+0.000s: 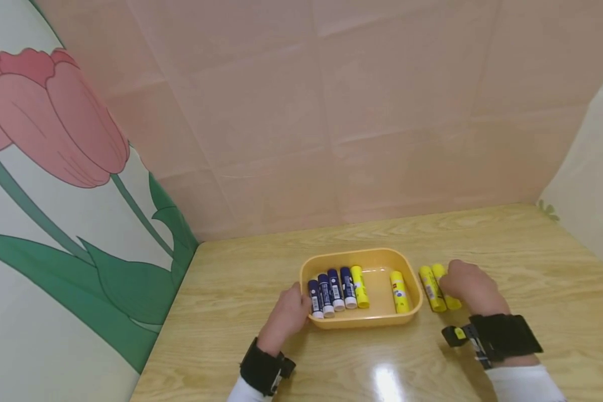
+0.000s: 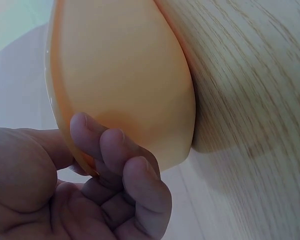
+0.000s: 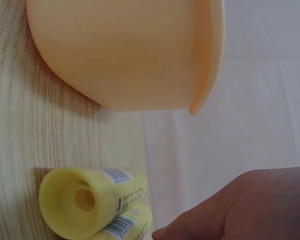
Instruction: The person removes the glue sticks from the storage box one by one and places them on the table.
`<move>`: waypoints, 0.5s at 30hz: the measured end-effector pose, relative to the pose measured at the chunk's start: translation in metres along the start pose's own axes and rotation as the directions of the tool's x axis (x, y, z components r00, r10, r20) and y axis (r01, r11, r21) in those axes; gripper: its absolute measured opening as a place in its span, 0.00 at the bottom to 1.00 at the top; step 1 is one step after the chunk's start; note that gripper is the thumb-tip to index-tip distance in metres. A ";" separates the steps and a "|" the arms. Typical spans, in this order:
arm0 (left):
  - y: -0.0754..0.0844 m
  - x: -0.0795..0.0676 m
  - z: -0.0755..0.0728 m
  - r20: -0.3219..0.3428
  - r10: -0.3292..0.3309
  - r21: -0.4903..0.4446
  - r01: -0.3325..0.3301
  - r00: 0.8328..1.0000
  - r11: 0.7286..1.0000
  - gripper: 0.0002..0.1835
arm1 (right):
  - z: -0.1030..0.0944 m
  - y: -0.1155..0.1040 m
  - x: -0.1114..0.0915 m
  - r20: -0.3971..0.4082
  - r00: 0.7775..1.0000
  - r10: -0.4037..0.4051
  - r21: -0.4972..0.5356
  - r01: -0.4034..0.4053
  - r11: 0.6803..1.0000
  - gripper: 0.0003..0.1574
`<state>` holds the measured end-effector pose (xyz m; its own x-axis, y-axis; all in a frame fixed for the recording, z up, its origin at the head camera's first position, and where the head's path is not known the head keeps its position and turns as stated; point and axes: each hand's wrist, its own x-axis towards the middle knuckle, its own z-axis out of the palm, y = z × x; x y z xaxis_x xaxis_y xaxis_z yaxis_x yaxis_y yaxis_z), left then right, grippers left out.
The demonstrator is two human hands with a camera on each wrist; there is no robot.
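Observation:
My left hand (image 1: 289,310) grips the left rim of a yellow-orange plastic basket (image 1: 362,322); in the left wrist view the fingers (image 2: 145,185) curl against its outer wall. Inside, several dark blue glue sticks (image 1: 334,289) with white ends line up at the left, beside a yellow glue stick (image 1: 360,286). Another yellow glue stick (image 1: 399,292) lies near the basket's right wall. Outside, two yellow glue sticks lie side by side on the table: the nearer to the basket (image 1: 432,288) and the right one (image 1: 451,302). My right hand (image 1: 469,285) overlaps the right one, its fingertips mostly hidden.
The wood-grain table (image 1: 231,312) meets a pinkish sheet (image 1: 331,123) at the back. A tulip-printed panel (image 1: 60,123) stands at the left and a pale panel (image 1: 593,167) at the right. Both wrists wear black straps (image 1: 505,336) with small cameras.

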<state>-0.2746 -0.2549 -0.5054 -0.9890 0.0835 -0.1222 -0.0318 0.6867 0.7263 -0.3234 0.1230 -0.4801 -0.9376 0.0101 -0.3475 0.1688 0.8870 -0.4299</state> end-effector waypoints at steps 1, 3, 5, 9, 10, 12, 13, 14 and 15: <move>0.000 0.000 0.000 0.000 -0.001 -0.001 0.001 1.000 1.000 0.16 | 0.000 0.000 0.000 0.001 1.000 -0.002 0.000 0.002 1.000 0.18; 0.000 0.000 0.000 0.000 -0.003 -0.002 0.003 1.000 1.000 0.16 | -0.001 0.000 0.000 0.000 1.000 -0.007 -0.008 0.007 1.000 0.17; -0.001 0.001 0.000 0.000 -0.001 -0.004 0.001 1.000 1.000 0.16 | -0.001 0.001 0.000 -0.005 1.000 -0.013 -0.014 0.013 1.000 0.17; -0.002 0.001 0.001 -0.002 0.018 -0.007 -0.018 1.000 1.000 0.17 | 0.000 0.004 -0.001 -0.027 0.999 -0.041 -0.016 0.041 0.999 0.14; -0.002 0.001 0.001 -0.002 0.022 -0.008 -0.022 1.000 1.000 0.17 | 0.000 0.005 -0.001 -0.032 0.998 -0.047 -0.014 0.046 0.999 0.13; -0.002 0.002 0.001 0.000 0.024 -0.010 -0.024 1.000 1.000 0.17 | 0.000 0.006 -0.002 -0.037 0.998 -0.054 -0.007 0.054 0.999 0.13; -0.002 0.002 0.001 0.000 0.024 -0.011 -0.024 1.000 1.000 0.17 | 0.000 0.007 -0.003 -0.038 0.998 -0.056 -0.002 0.056 0.998 0.13; -0.002 0.002 0.001 0.003 0.021 -0.012 -0.021 1.000 1.000 0.17 | 0.000 0.007 -0.003 -0.034 0.998 -0.054 0.004 0.054 0.999 0.13; -0.002 0.002 0.001 0.005 0.019 -0.012 -0.019 1.000 1.000 0.17 | 0.000 0.007 -0.004 -0.034 0.998 -0.054 0.008 0.054 0.998 0.14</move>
<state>-0.2759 -0.2552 -0.5075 -0.9886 0.1002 -0.1124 -0.0153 0.6761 0.7367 -0.3187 0.1291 -0.4818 -0.9551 -0.0224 -0.2956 0.1201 0.8824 -0.4549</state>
